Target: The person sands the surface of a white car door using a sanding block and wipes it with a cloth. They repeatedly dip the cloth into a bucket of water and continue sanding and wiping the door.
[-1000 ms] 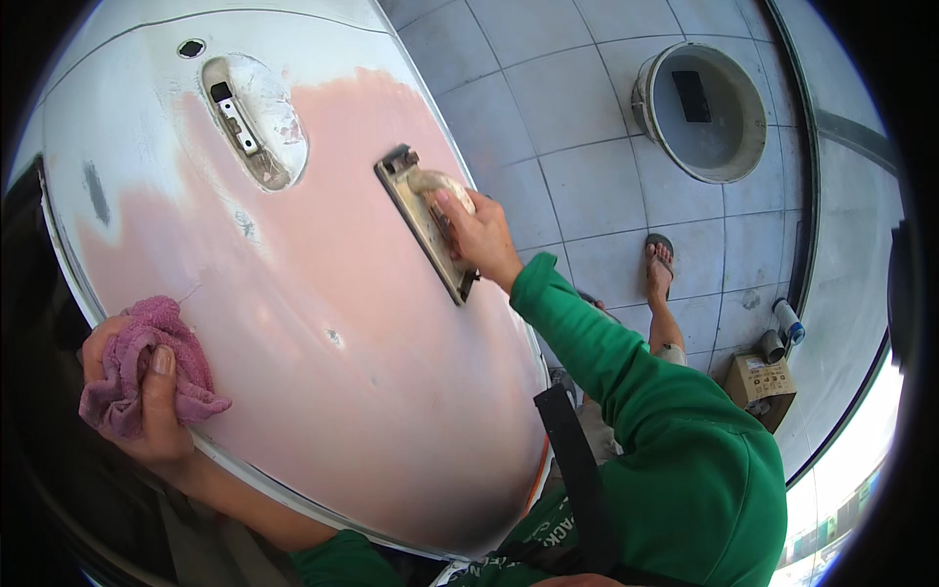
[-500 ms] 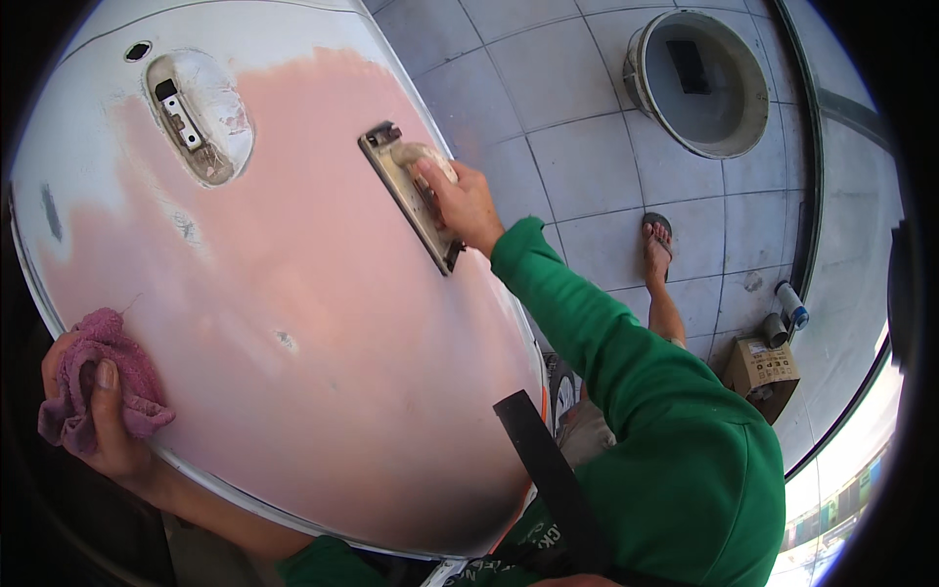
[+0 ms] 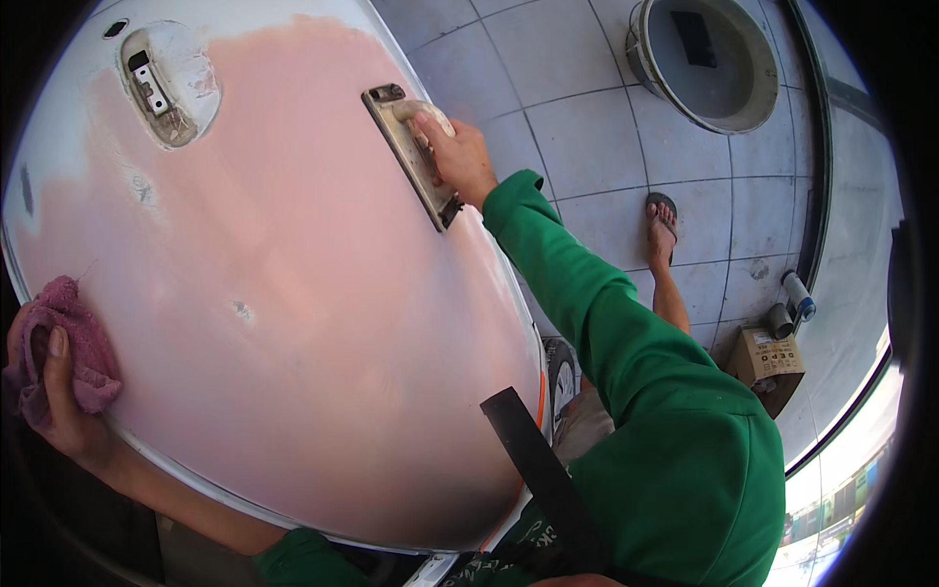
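A car door panel (image 3: 284, 215) spreads out before me, white at its edges and coated in smooth pinkish filler or primer over most of its face. My right hand (image 3: 460, 158) is closed around the pale handle of a long sanding block (image 3: 399, 142), which rests on the panel close to its right edge. Its sanding face is hidden beneath it. At the panel's left edge, my left hand (image 3: 70, 411) grips a bunched pink cloth (image 3: 90, 347), thumb on top. Between the two lies a small bare patch (image 3: 243, 311).
An uncovered door-handle recess (image 3: 168, 122) sits at the panel's upper left. On the tiled floor (image 3: 577, 147), a bucket (image 3: 641, 59) of cloudy water holds a dark rectangular piece. A cardboard box (image 3: 768, 357) and a spray can (image 3: 797, 293) stand by the right wall. A black strap (image 3: 533, 455) hangs before me.
The view has shifted, so the panel appears farther left and up. Against the panel, the sanding block has slid slightly toward the right edge. Both hands keep their holds.
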### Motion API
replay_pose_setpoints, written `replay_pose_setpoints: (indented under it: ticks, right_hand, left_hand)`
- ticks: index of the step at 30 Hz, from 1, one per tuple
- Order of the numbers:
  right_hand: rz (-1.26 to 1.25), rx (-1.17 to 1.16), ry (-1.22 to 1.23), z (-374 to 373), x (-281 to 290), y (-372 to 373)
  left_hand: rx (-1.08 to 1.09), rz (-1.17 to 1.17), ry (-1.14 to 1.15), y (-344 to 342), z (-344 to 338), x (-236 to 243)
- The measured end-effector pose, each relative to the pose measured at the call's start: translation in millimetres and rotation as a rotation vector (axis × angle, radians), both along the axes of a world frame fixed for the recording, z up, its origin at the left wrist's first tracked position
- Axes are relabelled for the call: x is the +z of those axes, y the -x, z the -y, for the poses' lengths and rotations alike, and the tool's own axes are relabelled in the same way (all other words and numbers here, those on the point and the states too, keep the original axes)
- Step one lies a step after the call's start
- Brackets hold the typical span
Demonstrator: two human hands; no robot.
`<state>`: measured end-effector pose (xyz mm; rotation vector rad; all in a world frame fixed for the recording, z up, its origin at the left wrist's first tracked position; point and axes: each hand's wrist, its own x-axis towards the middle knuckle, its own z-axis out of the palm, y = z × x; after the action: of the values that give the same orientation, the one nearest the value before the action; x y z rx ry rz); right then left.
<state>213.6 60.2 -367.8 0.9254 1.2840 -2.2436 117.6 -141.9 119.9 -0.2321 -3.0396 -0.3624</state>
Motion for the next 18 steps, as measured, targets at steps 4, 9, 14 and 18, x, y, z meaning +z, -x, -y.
replay_pose_setpoints:
  ticks: [4, 9, 14, 18]
  right_hand:
    - [-0.056, -0.034, -0.004, 19.6, 60.8, -210.6]
    - [-0.010, -0.020, -0.129, 21.2, 38.0, -167.6]
    - [0.023, -0.018, -0.002, 11.6, -16.0, -84.7]
    - [0.141, 0.069, 0.115, 17.1, 32.3, -243.8]
  left_hand:
    - [-0.046, -0.003, 0.013, -6.3, -30.3, -17.3]
    - [-0.057, -0.059, 0.035, -3.0, -8.0, -7.9]
    - [-0.134, -0.032, 0.004, 6.3, -18.9, -14.6]
    - [-0.201, -0.003, -0.037, 4.2, -38.5, -27.8]
